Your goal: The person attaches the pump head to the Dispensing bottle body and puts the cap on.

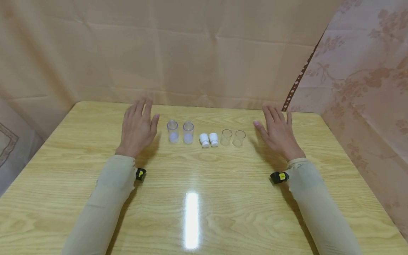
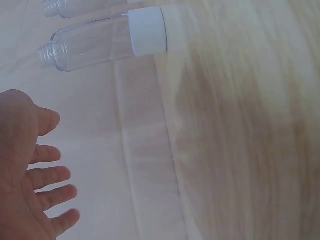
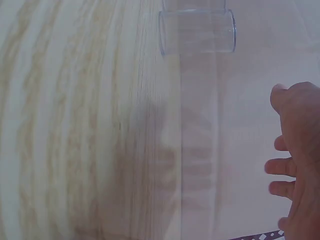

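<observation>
Bottles (image 1: 173, 133), two clear ones, stood upright on the table (image 1: 229, 212), to the left of the white caps (image 1: 213, 137). To the right of these two caps we saw two clear tubes (image 1: 239, 139), also standing; we could not tell whether they had a bottom. Our left hand (image 1: 136, 128) was farther to the left of the caps, beyond the bottles, and our right hand (image 1: 279, 135) farther to the right, beyond the tubes. Both hands had the fingers extended and the thumb apart from them, and they held nothing. We judged the bottles to be light and stiff, with smooth walls which could slip a little, so the white base (image 2: 148, 31) looked the better place to take hold. The tubes seemed thin and perhaps fragile, to be held gently around the side. The caps looked light and firm, best pinched at their wider part.
</observation>
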A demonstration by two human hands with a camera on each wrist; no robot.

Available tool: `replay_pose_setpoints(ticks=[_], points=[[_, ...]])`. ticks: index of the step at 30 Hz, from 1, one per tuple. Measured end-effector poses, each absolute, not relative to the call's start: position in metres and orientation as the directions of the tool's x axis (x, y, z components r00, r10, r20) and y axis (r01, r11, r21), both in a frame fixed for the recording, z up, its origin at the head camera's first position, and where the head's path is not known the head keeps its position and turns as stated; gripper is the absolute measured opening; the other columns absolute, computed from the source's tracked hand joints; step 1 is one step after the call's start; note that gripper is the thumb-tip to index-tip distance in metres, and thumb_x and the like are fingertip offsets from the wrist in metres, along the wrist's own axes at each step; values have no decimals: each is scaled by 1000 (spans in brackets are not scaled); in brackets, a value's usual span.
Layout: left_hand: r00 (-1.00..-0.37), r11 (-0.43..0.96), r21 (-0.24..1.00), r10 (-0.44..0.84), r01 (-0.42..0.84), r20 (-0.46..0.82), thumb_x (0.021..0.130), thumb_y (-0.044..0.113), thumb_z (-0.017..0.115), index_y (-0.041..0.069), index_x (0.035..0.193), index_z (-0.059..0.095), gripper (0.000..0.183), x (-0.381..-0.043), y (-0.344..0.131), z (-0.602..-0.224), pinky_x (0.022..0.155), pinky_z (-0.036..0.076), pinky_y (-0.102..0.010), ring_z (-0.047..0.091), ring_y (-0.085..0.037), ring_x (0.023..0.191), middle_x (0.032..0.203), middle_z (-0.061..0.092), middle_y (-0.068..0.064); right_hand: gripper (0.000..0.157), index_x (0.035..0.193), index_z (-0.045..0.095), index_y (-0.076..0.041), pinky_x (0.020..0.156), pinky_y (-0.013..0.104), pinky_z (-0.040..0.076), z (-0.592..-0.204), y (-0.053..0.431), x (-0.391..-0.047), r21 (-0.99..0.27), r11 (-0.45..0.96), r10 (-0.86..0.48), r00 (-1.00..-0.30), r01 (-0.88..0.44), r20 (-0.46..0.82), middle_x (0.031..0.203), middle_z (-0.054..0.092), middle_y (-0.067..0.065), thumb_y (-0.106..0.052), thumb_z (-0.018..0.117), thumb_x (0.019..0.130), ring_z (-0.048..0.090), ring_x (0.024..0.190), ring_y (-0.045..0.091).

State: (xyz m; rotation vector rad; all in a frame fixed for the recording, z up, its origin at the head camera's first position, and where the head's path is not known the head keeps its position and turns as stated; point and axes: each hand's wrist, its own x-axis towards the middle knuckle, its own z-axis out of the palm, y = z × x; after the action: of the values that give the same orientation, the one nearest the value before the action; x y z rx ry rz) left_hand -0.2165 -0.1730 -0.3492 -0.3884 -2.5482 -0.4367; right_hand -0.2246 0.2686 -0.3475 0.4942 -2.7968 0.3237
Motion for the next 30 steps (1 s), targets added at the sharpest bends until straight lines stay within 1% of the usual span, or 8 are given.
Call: replay_pose_setpoints(ticks=[3,5,8,11,16,22,26,30], points=[[-804,895,248,175,370,569,105,20,55,-11,139,49,47,-216,-172,-349,105,40,-62,48,-49,128,139,51,-31,66,155,32,3,115,67,13,-347,268,-224,-181,914,-292,-898,-363,328,154,35,28,-45,39,109,29,143,47],[-810,890,272,160,366,565,104,18,57,-11,135,53,43,-215,-171,-349,98,44,-62,53,-49,120,133,56,-31,63,151,38,4,110,67,21,-346,267,-224,-194,913,-285,-901,-358,326,151,40,29,-43,41,109,34,139,48],[-840,882,321,139,346,524,103,17,58,-11,130,58,38,-213,-170,-348,90,47,-61,57,-49,112,127,60,-31,61,149,42,3,104,67,26,-345,266,-223,-211,915,-271,-911,-344,310,147,43,29,-44,40,109,37,136,48],[-886,861,401,114,314,449,103,17,57,-9,129,59,36,-211,-170,-347,88,48,-60,58,-47,109,124,62,-29,61,147,44,2,101,68,27,-344,266,-223,-218,920,-258,-922,-326,290,143,47,30,-46,39,109,40,132,50],[-933,796,533,108,288,343,103,13,54,-7,130,58,34,-210,-169,-345,89,50,-56,58,-42,111,123,62,-25,57,139,52,2,95,65,32,-343,267,-222,-230,922,-242,-926,-312,290,130,56,28,-45,40,109,45,122,49],[-971,679,694,146,239,191,97,4,54,-6,136,52,40,-213,-168,-343,96,48,-53,56,-40,116,128,59,-24,46,128,59,2,87,61,37,-341,267,-219,-238,919,-235,-921,-315,310,114,62,24,-38,45,109,52,110,45],[-973,612,764,210,207,95,92,-1,55,-8,139,46,49,-215,-166,-340,104,43,-53,52,-42,122,133,54,-26,42,123,61,3,86,61,39,-340,268,-218,-235,918,-236,-917,-319,322,108,64,24,-34,47,108,55,102,44],[-966,568,803,254,180,37,88,-2,59,-8,141,44,55,-214,-163,-340,109,39,-54,49,-42,126,136,51,-26,41,122,61,3,89,62,41,-340,267,-219,-254,911,-240,-920,-324,310,107,65,23,-33,48,108,57,100,43]])
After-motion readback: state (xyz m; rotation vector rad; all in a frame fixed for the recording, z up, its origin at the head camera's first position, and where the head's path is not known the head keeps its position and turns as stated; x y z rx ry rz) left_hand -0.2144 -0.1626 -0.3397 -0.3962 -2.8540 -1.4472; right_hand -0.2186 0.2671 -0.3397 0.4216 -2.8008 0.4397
